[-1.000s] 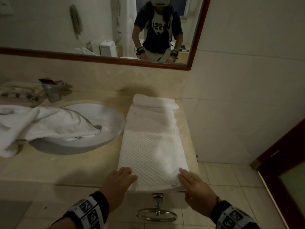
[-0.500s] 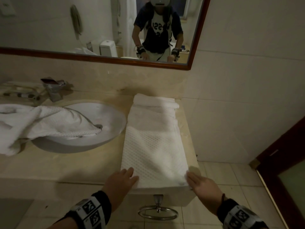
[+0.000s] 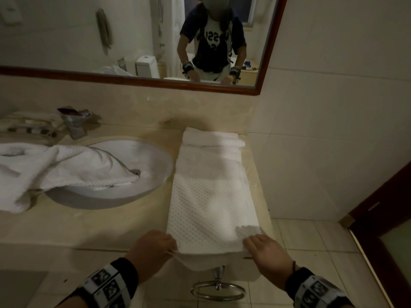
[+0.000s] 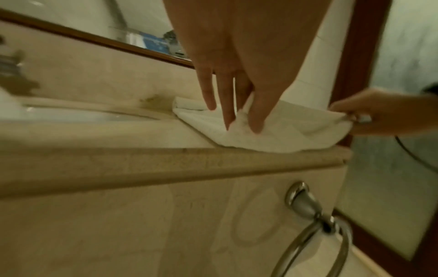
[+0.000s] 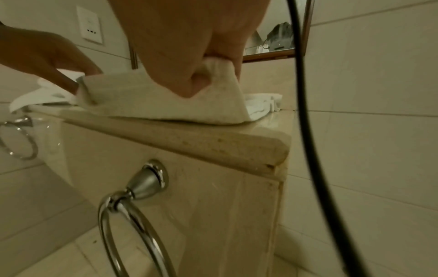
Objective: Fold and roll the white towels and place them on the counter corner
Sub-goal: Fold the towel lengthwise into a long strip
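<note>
A long folded white towel (image 3: 211, 203) lies on the right end of the counter (image 3: 100, 221), from the front edge back toward the corner. A second white towel (image 3: 211, 138), rolled or folded, sits at that back corner against the wall. My left hand (image 3: 172, 246) pinches the long towel's near left corner (image 4: 239, 121). My right hand (image 3: 248, 243) pinches its near right corner (image 5: 213, 75) between thumb and fingers. The near edge is raised a little off the counter. A third white towel (image 3: 66, 167) hangs crumpled over the sink.
A white basin (image 3: 133, 190) sits left of the towel, with a faucet (image 3: 74, 127) behind it. A chrome towel ring (image 3: 219, 292) hangs below the counter front. The tiled wall (image 3: 322, 152) borders the counter's right end, and a dark door frame (image 3: 378, 207) stands further right.
Both hands lay flat at the towel's near edge before. Now each pinches a near corner, and that edge has lifted slightly off the counter.
</note>
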`<state>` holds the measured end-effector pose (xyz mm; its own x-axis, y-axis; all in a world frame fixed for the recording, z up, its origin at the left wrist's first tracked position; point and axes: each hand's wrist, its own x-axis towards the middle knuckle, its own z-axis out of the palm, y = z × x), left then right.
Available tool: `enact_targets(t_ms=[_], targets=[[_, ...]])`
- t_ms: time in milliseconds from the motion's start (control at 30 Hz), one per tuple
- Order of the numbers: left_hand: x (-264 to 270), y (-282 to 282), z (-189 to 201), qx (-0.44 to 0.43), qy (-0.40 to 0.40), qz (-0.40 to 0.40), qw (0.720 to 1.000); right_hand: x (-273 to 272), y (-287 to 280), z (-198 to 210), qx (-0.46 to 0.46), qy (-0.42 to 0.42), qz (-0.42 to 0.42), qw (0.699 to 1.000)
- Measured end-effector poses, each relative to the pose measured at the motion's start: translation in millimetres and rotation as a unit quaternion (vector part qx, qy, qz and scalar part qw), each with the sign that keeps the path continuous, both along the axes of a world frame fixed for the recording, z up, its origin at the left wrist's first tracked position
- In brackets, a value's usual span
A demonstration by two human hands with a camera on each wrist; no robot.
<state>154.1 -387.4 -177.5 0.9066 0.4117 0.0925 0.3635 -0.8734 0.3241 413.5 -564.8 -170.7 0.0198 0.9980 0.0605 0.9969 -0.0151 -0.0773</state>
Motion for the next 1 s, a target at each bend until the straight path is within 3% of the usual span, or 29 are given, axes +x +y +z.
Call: enact_targets(t_ms=[67,133,233,333,400,500,567,633,667,733,800,900,933,1000], targets=[[-7,1,8,-0.122,-0.052,0.074,0.988,2,4,12,-0.041,0.059,-0.030,0.997],[-2,3,7,-0.249,-0.073,0.135,0.956,8,13,13,-0.040,0.141,-0.085,0.985],[15,15,-1,-0.283,-0.075,0.203,0.934,16,32,7,-0.024,0.208,-0.176,0.962],[28,26,-5,-0.286,-0.061,0.244,0.925,16,40,3,-0.011,0.132,-0.156,0.979],[32,30,-7,-0.257,-0.043,0.237,0.936,12,36,5,-0.014,0.035,-0.085,0.996],[31,27,-5,-0.173,-0.035,0.224,0.959,4,28,0,-0.047,0.011,0.056,0.997],[28,23,-5,-0.085,-0.047,0.163,0.982,3,26,-2,-0.072,-0.009,0.079,0.994],[25,19,-7,-0.014,-0.028,0.048,0.998,8,31,-5,-0.045,0.002,0.089,0.995],[25,17,-7,0.010,-0.003,-0.013,1.000,10,36,-5,-0.033,0.021,0.070,0.997],[30,19,-9,0.030,0.048,-0.061,0.997,8,50,1,-0.008,0.037,0.015,0.999],[36,25,-2,-0.004,0.063,-0.043,0.997,8,63,9,-0.030,0.049,-0.018,0.998],[49,52,14,-0.195,0.051,0.021,0.979,15,82,16,-0.084,0.092,-0.066,0.990],[54,60,17,-0.251,0.045,0.035,0.966,18,86,18,-0.075,0.109,-0.078,0.988],[64,74,16,-0.271,0.019,0.055,0.961,19,93,30,-0.025,0.058,-0.069,0.996]])
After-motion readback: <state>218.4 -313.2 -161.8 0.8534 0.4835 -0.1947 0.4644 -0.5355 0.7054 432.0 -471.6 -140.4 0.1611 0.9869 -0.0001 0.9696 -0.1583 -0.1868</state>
